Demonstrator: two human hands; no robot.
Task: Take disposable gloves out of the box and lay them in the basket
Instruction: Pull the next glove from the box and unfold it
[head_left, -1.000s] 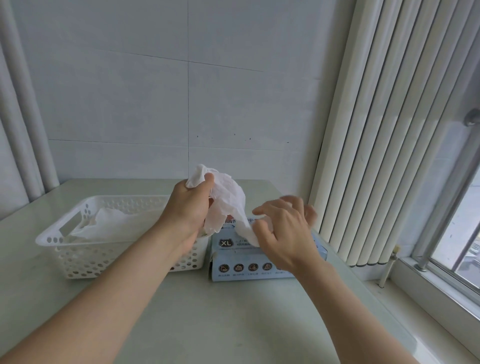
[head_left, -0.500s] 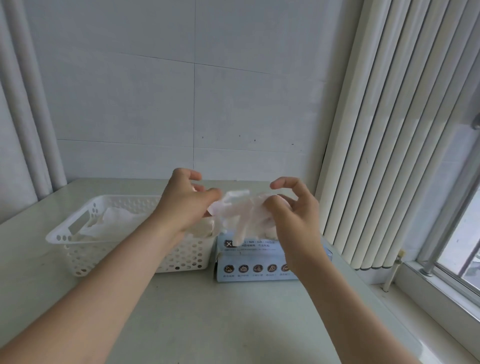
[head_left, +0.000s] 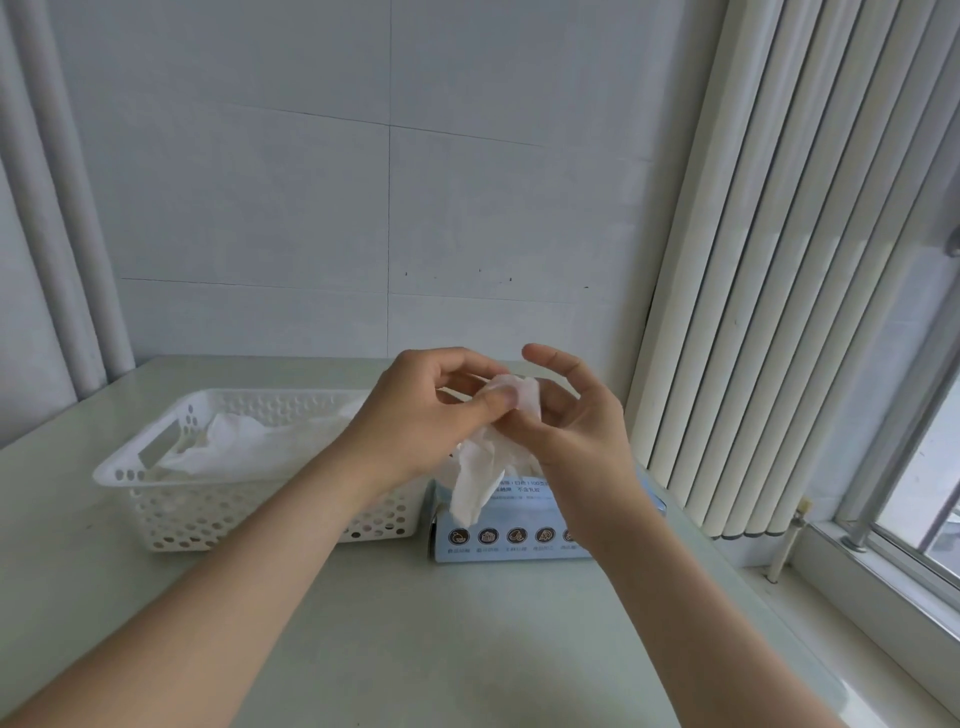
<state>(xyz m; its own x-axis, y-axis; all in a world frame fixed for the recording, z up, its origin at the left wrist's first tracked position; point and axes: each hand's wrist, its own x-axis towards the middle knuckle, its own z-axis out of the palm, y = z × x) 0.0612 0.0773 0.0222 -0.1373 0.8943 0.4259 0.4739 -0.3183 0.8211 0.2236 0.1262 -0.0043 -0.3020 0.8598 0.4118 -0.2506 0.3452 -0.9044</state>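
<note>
While left hand (head_left: 415, 421) pinches the glove (head_left: 478, 478), it overhangs the box (head_left: 519, 543).

Above a pale table (head_left: 415, 649), the left hand (head_left: 415, 415) and the right hand (head_left: 576, 431) meet and both pinch the upper edge of a thin white disposable glove (head_left: 480, 478), whose crumpled length hangs down in front of a light blue glove box (head_left: 514, 540). Just left of the box stands a white perforated basket (head_left: 156, 499) with more white gloves (head_left: 244, 447) lying inside. Vertical blinds (head_left: 779, 260) hang at the right.
</note>
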